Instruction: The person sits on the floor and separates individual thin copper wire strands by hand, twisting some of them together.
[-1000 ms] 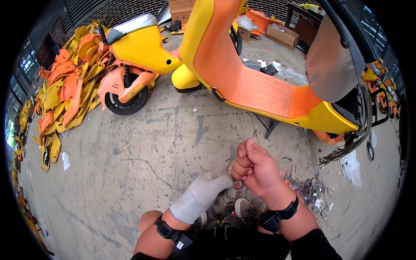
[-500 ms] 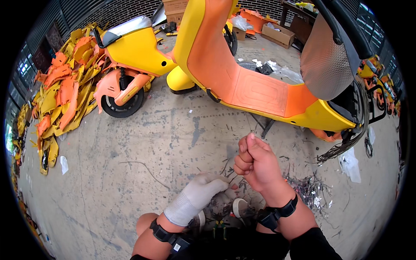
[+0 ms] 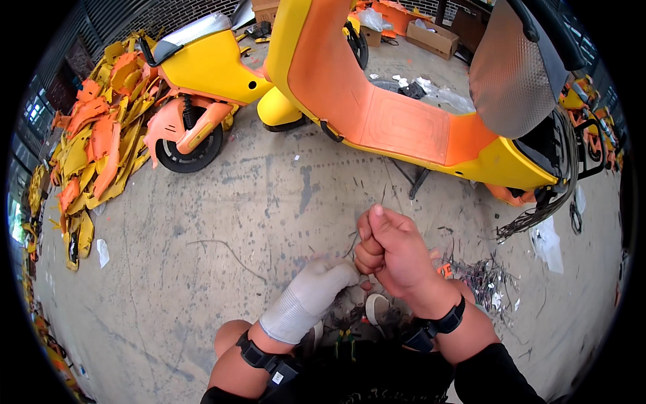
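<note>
My left hand (image 3: pixel 311 289), in a pale grey knit glove, is closed just below and left of my right hand; what it holds is too small to make out. My bare right hand (image 3: pixel 397 256) is closed with the thumb up, and a thin wire-like strand rises from its pinch. Both are over the concrete floor (image 3: pixel 202 283) above my feet, beside scattered dark wire scraps (image 3: pixel 491 283). Beyond them stands a yellow and orange scooter (image 3: pixel 404 131) with a silver windshield cover (image 3: pixel 511 81) and a bundle of cables (image 3: pixel 538 219) hanging at its right end.
A pile of yellow and orange panels (image 3: pixel 94 148) lies at the left, beside another yellow scooter body (image 3: pixel 208 60). Cardboard boxes (image 3: pixel 431 40) are at the back, plastic sheeting (image 3: pixel 545 246) on the right floor, and more scooters (image 3: pixel 592 135) at the far right.
My gloved left hand has moved slightly up and toward my right hand, which has shifted a little left since half a second ago. The scooter sits slightly higher in the picture.
</note>
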{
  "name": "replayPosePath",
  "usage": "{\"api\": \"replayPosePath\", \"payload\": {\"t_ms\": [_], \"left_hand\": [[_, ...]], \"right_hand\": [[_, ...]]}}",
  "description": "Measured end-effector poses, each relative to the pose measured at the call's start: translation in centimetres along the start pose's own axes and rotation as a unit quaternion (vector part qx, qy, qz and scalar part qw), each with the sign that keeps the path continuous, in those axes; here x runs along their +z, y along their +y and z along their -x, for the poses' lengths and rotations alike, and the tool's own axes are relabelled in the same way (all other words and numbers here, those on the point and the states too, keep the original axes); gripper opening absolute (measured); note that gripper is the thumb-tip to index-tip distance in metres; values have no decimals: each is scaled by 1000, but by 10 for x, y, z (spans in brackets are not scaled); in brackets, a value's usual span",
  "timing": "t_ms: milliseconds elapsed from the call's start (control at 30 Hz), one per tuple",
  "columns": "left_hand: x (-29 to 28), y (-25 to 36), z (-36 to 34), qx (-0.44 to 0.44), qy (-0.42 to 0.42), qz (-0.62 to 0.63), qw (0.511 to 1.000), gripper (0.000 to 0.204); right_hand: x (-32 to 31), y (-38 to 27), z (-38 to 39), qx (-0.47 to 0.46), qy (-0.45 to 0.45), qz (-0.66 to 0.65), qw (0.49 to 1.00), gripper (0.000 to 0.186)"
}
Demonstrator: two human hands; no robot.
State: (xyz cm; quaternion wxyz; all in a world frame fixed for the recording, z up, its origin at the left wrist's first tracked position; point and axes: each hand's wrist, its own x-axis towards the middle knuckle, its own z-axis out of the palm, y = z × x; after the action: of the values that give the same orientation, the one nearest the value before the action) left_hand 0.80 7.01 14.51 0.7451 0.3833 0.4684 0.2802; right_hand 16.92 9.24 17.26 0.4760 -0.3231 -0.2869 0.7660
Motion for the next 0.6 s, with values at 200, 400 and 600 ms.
{"api": "replayPosePath", "payload": {"t_ms": [200, 400, 600], "left_hand": [[9, 11, 8, -18, 28, 25, 999, 21], [1, 6, 10, -27, 7, -9, 1000, 25], [0, 9, 14, -34, 10, 5, 999, 27]], "right_hand": [[6, -2, 2, -19, 29, 36, 999, 38], [6, -6, 3, -35, 50, 40, 997, 39], [2, -12, 2, -50, 66, 32, 996, 38]]}}
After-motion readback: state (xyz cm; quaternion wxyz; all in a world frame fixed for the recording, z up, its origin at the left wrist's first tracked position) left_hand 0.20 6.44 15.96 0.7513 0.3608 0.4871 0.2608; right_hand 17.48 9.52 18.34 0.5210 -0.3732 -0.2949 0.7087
